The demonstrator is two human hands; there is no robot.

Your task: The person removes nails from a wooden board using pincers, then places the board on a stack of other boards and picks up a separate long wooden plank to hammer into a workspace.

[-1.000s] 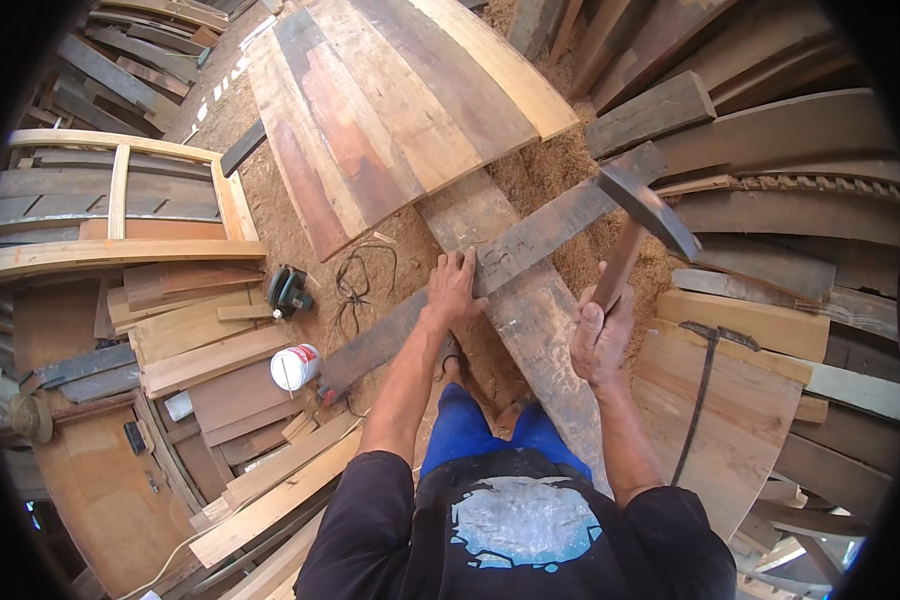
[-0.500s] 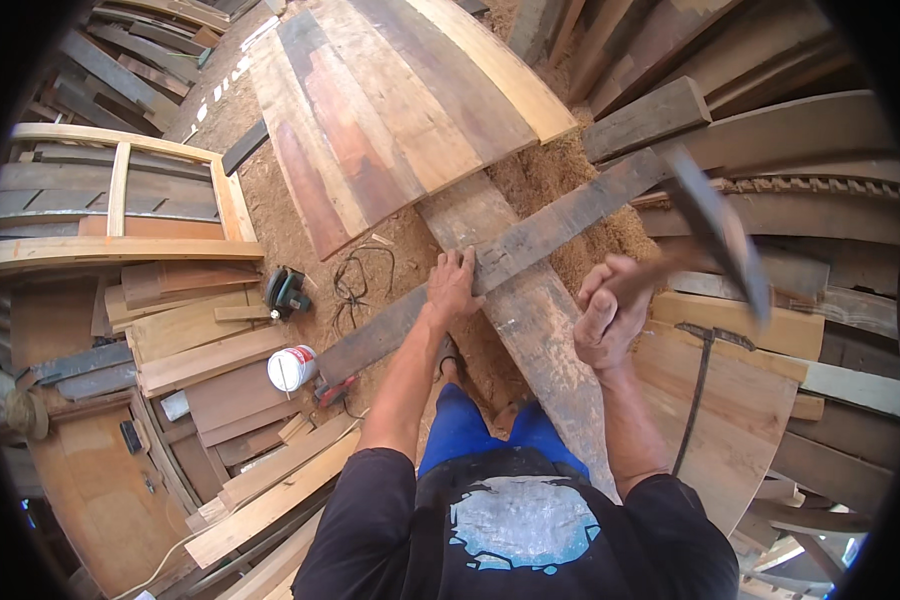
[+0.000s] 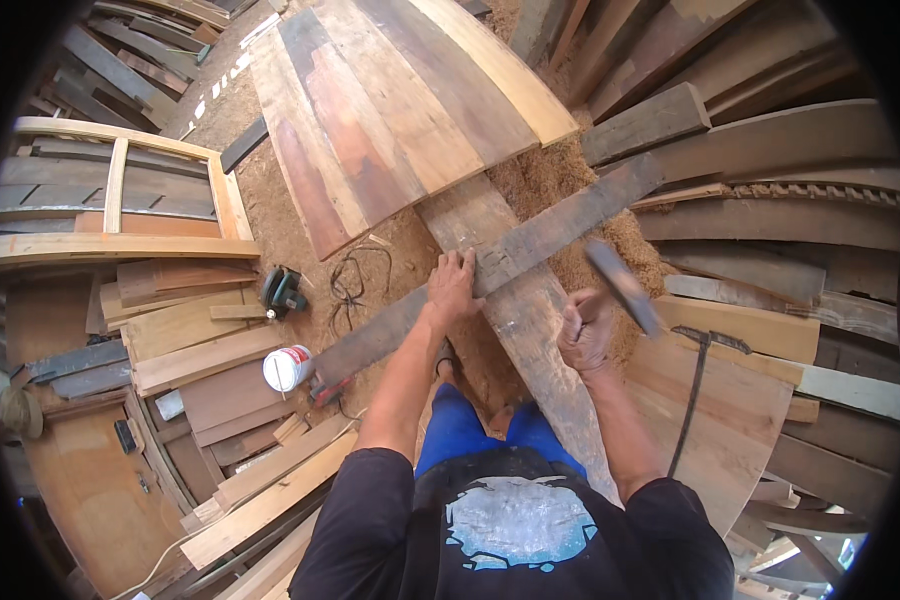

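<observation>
A long dark, weathered plank (image 3: 570, 222) lies slantwise across a wide worn board (image 3: 535, 320). My left hand (image 3: 454, 287) grips the plank near its middle, fingers over its top and thumb along the near edge. To the right of the plank, my right hand (image 3: 587, 332) is closed around the handle of a hammer (image 3: 622, 288), raised above the board. The hammer's dark head is smeared by motion, and most of its handle is hidden by the fist. I cannot make out any nail on the plank.
Beyond the plank lies a panel of joined boards (image 3: 400, 95). On the left are a circular saw (image 3: 283, 292), a white bucket (image 3: 287, 369), a black cord (image 3: 348, 285) and a wooden frame (image 3: 117, 185). A bar clamp (image 3: 692, 400) rests on pale boards at right, near stacked lumber (image 3: 790, 235).
My right hand has moved a little left and toward me, and the hammer head has swung left and down. The left hand stays on the plank, which has hardly moved.
</observation>
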